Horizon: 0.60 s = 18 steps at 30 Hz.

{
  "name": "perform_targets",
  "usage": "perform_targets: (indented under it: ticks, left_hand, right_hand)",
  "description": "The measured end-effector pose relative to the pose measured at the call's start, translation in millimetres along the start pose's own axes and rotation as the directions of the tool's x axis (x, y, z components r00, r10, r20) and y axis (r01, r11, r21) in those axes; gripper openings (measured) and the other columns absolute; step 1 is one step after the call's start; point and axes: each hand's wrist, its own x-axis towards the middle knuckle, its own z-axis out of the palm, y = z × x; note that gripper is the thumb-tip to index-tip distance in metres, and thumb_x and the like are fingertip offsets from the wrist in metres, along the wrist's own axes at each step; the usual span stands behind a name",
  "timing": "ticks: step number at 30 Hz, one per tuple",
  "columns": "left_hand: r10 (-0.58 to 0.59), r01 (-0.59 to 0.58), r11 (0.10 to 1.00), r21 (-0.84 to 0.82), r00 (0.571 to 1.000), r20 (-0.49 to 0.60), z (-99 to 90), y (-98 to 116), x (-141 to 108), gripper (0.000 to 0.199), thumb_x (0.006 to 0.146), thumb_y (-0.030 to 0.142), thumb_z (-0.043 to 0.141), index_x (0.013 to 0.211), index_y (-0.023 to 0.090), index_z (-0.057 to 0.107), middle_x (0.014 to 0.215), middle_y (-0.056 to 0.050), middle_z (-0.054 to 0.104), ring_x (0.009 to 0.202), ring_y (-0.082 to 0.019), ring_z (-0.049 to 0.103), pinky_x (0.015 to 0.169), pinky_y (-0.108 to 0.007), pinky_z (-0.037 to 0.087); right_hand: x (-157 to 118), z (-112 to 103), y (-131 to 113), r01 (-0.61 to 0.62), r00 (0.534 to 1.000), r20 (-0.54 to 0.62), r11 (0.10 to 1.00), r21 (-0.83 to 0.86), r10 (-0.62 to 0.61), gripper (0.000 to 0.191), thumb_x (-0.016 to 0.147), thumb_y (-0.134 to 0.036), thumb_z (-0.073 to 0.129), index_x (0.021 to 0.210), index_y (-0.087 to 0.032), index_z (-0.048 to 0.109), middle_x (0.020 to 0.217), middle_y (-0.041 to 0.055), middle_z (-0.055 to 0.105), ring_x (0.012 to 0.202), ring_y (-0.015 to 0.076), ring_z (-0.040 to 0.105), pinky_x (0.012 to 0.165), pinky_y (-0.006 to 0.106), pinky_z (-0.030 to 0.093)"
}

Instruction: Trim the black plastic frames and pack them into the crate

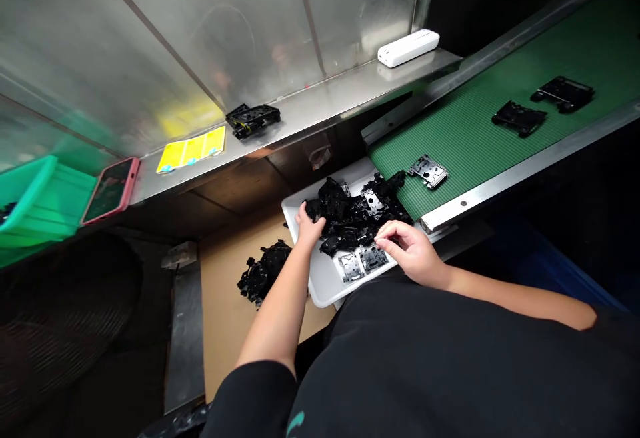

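A white tray (323, 286) holds a heap of black plastic parts (345, 235) with some silvery metal plates (351, 267) near its front edge. My left hand (309, 226) is at the tray's left side, thumb and fingers closed round a black part (314, 209) at the edge of the heap. Over the tray's right front edge is my right hand (406, 249), its thumb and index finger pinched together; whatever lies between them is too small to make out.
A green conveyor belt (465, 135) at the right carries several parts. Black parts (264, 271) lie on cardboard (220, 311) left of the tray. The metal shelf (325, 106) behind bears a black assembly (253, 120), yellow labels (193, 150), a phone (111, 188) and a white device (409, 47).
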Motion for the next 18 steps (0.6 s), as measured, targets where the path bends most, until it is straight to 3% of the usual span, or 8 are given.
perform_targets:
  ticks: [3,6,8,10,13,18]
  left_hand:
    - [0.007,0.027,0.952,-0.306,0.994,0.108,-10.6,5.0,-45.7,0.072,0.096,0.039,0.055,0.163,0.03,0.031,0.146,-0.012,0.062,0.116,-0.026,0.07,0.093,-0.041,0.059]
    - [0.022,0.122,0.835,-0.537,0.967,0.255,-15.6,7.6,-103.4,0.066,0.098,0.063,0.04,0.152,0.027,0.05,0.138,-0.013,0.069,0.105,-0.027,0.073,0.078,-0.04,0.062]
    - [0.001,0.309,0.649,-0.695,0.913,0.407,-13.0,7.7,-140.2,0.07,0.097,0.074,0.039,0.147,0.029,0.056,0.139,-0.012,0.069,0.097,-0.026,0.074,0.064,-0.033,0.059]
    - [-0.01,0.439,0.525,-0.729,0.86,0.511,-7.5,7.7,-169.5,0.067,0.097,0.075,0.042,0.146,0.032,0.057,0.133,-0.011,0.072,0.092,-0.024,0.074,0.057,-0.029,0.056]
    - [-0.036,0.541,0.454,-0.708,0.805,0.592,-1.1,9.9,-195.8,0.063,0.099,0.07,0.047,0.148,0.032,0.054,0.118,-0.011,0.076,0.095,-0.028,0.076,0.069,-0.036,0.062]
    - [-0.05,0.625,0.347,-0.699,0.757,0.652,-2.0,17.6,-210.0,0.059,0.1,0.065,0.049,0.149,0.032,0.051,0.112,-0.011,0.076,0.097,-0.031,0.078,0.086,-0.05,0.063]
  right_hand:
    - [1.7,-1.0,-0.3,-0.001,1.0,-0.019,0.999,0.038,0.001,0.01,0.1,-0.028,0.068,0.091,-0.023,0.067,0.089,0.0028,0.065,0.084,0.0193,0.062,0.078,0.035,0.05]
    - [3.7,1.3,-2.0,0.013,1.0,-0.019,0.998,0.065,-0.012,0.01,0.1,-0.028,0.068,0.092,-0.024,0.067,0.09,0.003,0.065,0.085,0.0197,0.062,0.078,0.035,0.05]
    - [4.6,5.0,-4.6,0.024,1.0,0.001,0.998,0.065,-0.024,0.01,0.101,-0.028,0.068,0.092,-0.024,0.067,0.091,0.0035,0.066,0.085,0.0202,0.062,0.078,0.036,0.051]
    - [4.8,9.5,-7.6,0.031,0.999,0.032,0.997,0.068,-0.034,0.01,0.101,-0.029,0.068,0.092,-0.023,0.068,0.091,0.004,0.067,0.086,0.0207,0.064,0.079,0.037,0.052]
    - [3.5,15.0,-11.2,0.025,0.996,0.085,0.997,0.08,-0.032,0.013,0.102,-0.031,0.067,0.091,-0.023,0.068,0.091,0.0045,0.068,0.086,0.0215,0.068,0.08,0.038,0.055]
    - [0.1,18.1,-14.4,-0.04,0.99,0.135,0.996,0.082,0.028,0.016,0.102,-0.034,0.066,0.09,-0.023,0.067,0.089,0.0037,0.068,0.083,0.0211,0.069,0.077,0.038,0.057]
